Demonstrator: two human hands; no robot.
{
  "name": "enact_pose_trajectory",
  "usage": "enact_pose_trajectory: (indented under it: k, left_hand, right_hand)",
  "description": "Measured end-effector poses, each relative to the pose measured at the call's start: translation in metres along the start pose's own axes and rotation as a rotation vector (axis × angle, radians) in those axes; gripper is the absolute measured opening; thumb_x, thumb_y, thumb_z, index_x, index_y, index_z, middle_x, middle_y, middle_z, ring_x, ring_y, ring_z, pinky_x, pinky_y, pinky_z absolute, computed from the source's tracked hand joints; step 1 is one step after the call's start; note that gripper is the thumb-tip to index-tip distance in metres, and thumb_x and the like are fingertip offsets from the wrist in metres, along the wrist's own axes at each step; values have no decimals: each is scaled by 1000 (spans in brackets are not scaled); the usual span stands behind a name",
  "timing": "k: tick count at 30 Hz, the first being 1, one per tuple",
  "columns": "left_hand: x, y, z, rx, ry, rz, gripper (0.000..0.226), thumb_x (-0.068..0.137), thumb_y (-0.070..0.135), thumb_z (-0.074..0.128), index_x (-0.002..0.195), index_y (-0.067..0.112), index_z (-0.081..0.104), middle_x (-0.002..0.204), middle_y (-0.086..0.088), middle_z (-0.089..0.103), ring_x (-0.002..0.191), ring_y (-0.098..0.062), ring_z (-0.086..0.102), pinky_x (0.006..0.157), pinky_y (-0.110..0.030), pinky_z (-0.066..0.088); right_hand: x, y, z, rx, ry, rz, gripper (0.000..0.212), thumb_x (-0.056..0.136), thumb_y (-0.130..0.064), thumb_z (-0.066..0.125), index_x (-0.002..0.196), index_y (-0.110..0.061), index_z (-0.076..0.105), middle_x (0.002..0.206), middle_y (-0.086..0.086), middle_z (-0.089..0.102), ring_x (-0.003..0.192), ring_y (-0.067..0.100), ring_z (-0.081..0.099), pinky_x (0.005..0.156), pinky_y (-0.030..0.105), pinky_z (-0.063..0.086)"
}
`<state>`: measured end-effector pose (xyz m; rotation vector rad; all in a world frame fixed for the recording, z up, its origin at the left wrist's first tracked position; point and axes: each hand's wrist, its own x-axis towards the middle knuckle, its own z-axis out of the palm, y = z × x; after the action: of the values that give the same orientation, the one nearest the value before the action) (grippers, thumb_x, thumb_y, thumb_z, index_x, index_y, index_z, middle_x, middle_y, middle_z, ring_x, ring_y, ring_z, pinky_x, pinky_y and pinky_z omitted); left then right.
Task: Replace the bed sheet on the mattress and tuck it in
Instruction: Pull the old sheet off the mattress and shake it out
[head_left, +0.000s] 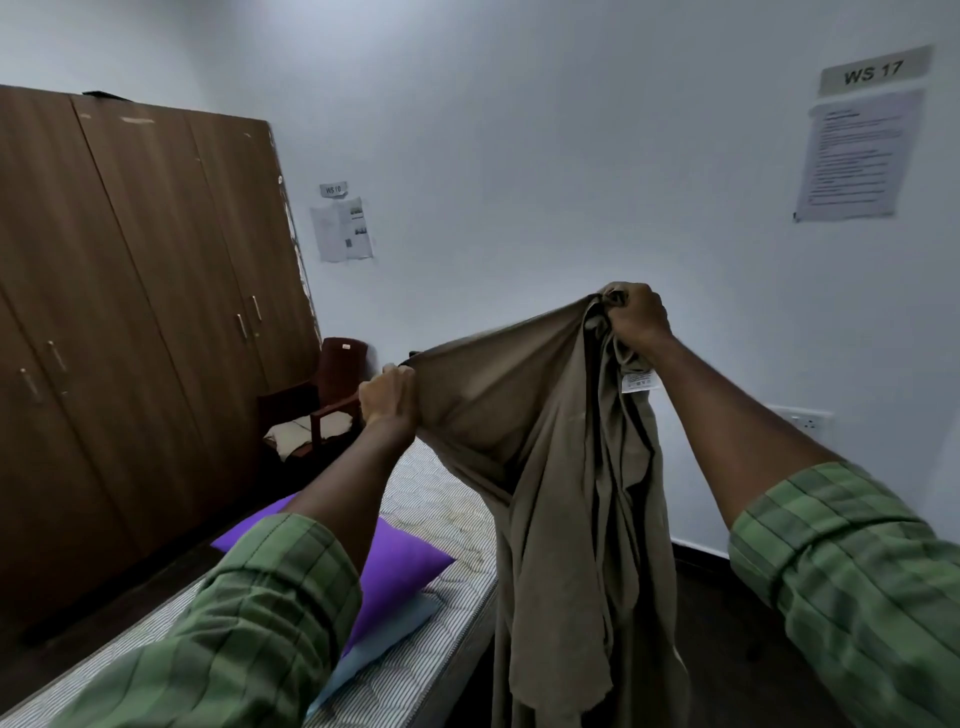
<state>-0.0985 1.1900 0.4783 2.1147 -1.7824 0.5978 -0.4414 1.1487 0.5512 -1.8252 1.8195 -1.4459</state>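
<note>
An olive-brown bed sheet (550, 499) hangs in front of me, bunched and draping down past the bed's edge. My left hand (387, 397) grips one part of its top edge, and my right hand (636, 314) grips a gathered bunch higher up, with a white care label dangling just below it. The stretch of sheet between the two hands is pulled taut. Below lies the bare quilted mattress (441, 499), with no sheet on it.
A purple pillow (400, 577) and a pale blue one (374, 654) lie on the mattress. A brown wardrobe (130, 312) stands to the left, and a dark chair (322, 405) holding a cushion sits in the corner. The white wall carries paper notices (857, 150) and a socket (802, 418).
</note>
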Motion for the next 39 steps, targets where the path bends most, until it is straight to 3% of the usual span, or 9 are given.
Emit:
enact_pose_trajectory:
  k: [5, 9, 12, 18, 21, 25, 34, 36, 39]
  left_hand:
    - [3, -6, 14, -108, -111, -75, 59, 104, 12, 46, 154, 31, 23, 132, -16, 45, 112, -39, 58, 80, -46, 48]
    - [4, -13, 19, -104, -126, -68, 37, 102, 6, 45, 136, 16, 55, 127, -18, 57, 112, -39, 64, 81, -44, 51]
    - [2, -9, 18, -490, -100, -338, 29, 96, 7, 51, 114, 11, 73, 117, -17, 69, 107, -38, 67, 86, -42, 57]
    - [5, 34, -2, -1363, -391, -596, 28, 95, 22, 51, 110, 3, 65, 108, -17, 69, 80, -26, 62, 76, -33, 49]
    - [1, 51, -15, -1125, -306, -319, 36, 87, 39, 63, 109, 11, 64, 104, -9, 69, 86, -25, 60, 75, -31, 46]
    - [-2, 18, -9, -333, -143, 216, 32, 97, 26, 55, 121, 14, 38, 108, -13, 68, 89, -38, 65, 75, -42, 47]
    - [-12, -59, 23, -66, -125, -77, 25, 100, 10, 50, 119, 12, 66, 117, -12, 68, 108, -36, 68, 73, -37, 45]
    - [-8, -63, 23, -319, -209, -352, 21, 97, 7, 53, 112, 5, 67, 109, -15, 68, 100, -36, 68, 77, -36, 50]
    - [-2, -47, 7, -1414, -418, -835, 18, 104, 3, 42, 92, 6, 55, 79, -15, 62, 67, -27, 63, 69, -41, 58]
  right_hand:
    - [-1, 11, -9, -53, -11, -15, 32, 88, -11, 54, 105, -29, 75, 110, 6, 74, 106, 33, 66, 90, 40, 55]
    - [-4, 20, -10, -46, 9, 38, 33, 89, -12, 52, 105, -30, 75, 110, 7, 73, 105, 35, 66, 83, 36, 50]
    - [-9, 16, -1, -39, 21, 69, 31, 91, -14, 53, 109, -28, 74, 112, 10, 72, 107, 38, 65, 81, 34, 46]
    - [-24, -5, 26, -40, -74, 59, 29, 90, -17, 53, 113, -17, 71, 114, 12, 70, 110, 38, 63, 89, 38, 50]
    - [-28, -13, 34, -32, -98, 59, 25, 88, -16, 51, 105, -20, 69, 108, 10, 68, 108, 38, 63, 84, 36, 47]
    - [-20, -6, 19, 4, 92, 160, 42, 90, -19, 52, 129, -23, 68, 132, 13, 67, 121, 39, 61, 102, 42, 49]
    - [-6, 12, -17, 36, 334, 232, 37, 88, -10, 53, 118, -21, 71, 126, 11, 69, 115, 39, 64, 95, 40, 51]
    - [-6, 14, -20, 35, 368, 240, 36, 87, -11, 54, 117, -20, 71, 125, 11, 69, 114, 40, 64, 95, 41, 51]
    - [-7, 18, -21, -7, 258, 222, 32, 90, -14, 54, 116, -20, 71, 125, 13, 68, 115, 39, 63, 95, 41, 51]
